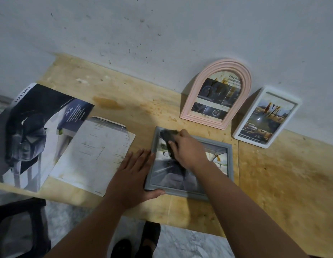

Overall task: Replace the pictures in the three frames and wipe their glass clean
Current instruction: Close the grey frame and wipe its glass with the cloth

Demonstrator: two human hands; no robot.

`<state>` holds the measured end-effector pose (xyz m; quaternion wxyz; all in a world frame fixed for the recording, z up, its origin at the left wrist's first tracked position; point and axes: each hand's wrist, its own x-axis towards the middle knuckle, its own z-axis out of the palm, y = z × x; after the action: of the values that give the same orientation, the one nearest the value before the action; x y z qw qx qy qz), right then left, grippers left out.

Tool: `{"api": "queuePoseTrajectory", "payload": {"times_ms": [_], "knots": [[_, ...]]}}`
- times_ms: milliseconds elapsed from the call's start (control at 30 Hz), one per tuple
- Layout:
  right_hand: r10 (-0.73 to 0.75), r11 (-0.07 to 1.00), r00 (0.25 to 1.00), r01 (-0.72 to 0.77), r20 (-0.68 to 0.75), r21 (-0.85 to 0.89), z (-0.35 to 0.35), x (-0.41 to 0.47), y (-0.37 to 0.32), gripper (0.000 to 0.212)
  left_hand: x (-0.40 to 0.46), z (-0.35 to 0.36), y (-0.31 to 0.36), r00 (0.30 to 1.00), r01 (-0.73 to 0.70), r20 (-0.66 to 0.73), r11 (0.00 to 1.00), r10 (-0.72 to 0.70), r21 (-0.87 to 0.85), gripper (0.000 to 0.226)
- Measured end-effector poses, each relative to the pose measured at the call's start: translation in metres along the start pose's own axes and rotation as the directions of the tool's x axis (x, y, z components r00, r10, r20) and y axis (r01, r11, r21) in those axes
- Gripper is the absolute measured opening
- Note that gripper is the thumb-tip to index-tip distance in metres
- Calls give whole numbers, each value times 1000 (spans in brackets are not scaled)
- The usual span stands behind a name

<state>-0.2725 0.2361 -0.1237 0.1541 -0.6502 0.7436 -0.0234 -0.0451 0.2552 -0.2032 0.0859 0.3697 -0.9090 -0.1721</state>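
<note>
A grey rectangular frame (pixel 229 164) lies flat on the wooden table (pixel 273 174), with a picture under its glass. My right hand (pixel 188 149) grips a dark cloth (pixel 167 135) and presses it on the glass near the frame's upper left corner. My left hand (pixel 133 170) lies flat against the frame's left edge, fingers straight, with the thumb along the bottom edge. A pink arched frame (pixel 188 110) and a white rectangular frame (pixel 240 134) lean against the wall behind, both with stained glass and pictures inside.
Loose printed sheets lie on the table's left: a dark magazine page (pixel 31 131) and a pale one (pixel 93 155) overlapping it. A black chair (pixel 18 229) stands at lower left. The table's front edge runs just below the grey frame.
</note>
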Motion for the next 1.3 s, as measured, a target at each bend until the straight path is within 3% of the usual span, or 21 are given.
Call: {"api": "queuePoseTrajectory", "payload": {"times_ms": [100,300,433,500,600,633,700,733,800,900,967,1133,1300], "knots": [[-41,998,999,42,36,-42,23,-16,-3,34,0,0,0,1000,-2,0,1000,2,5,119],[-197,976,971,182,138,119,31,-64,1,42,-1,1,-1,1000,-22,-17,1000,22,0,117],[-219,956,949,162,226,245,28,-90,1,33,0,2,-2,1000,-22,-7,1000,22,-11,116],[-173,933,931,51,320,357,19,-89,1,27,0,1,-2,1000,-19,-3,1000,19,-15,116],[-59,805,852,-267,520,529,-12,-67,5,28,0,-1,-2,1000,-18,4,1000,18,-22,118],[-11,754,868,-319,497,574,-20,-56,7,28,0,-1,-2,1000,-18,3,1000,18,-24,118],[135,700,941,-313,312,642,-27,-30,11,26,0,-1,-1,1000,-17,-5,1000,17,-20,118],[183,763,968,-249,171,596,-24,-19,13,25,0,-1,-1,1000,-17,-9,1000,17,-15,118],[99,946,994,-81,-42,314,-10,-6,16,29,0,0,-1,1000,-21,-16,1000,20,-6,118],[-107,986,994,106,1,-129,25,-14,11,42,1,1,-1,999,-20,-33,1000,19,-9,118],[-120,966,993,118,6,-231,39,-27,3,45,1,2,0,999,-21,-40,1000,21,-7,118],[-254,933,967,240,-20,-269,45,-66,0,47,0,1,0,999,-21,-35,1000,21,4,117],[-333,941,925,338,180,2,32,-98,2,43,0,4,-3,997,-44,-59,999,44,2,117]]}}
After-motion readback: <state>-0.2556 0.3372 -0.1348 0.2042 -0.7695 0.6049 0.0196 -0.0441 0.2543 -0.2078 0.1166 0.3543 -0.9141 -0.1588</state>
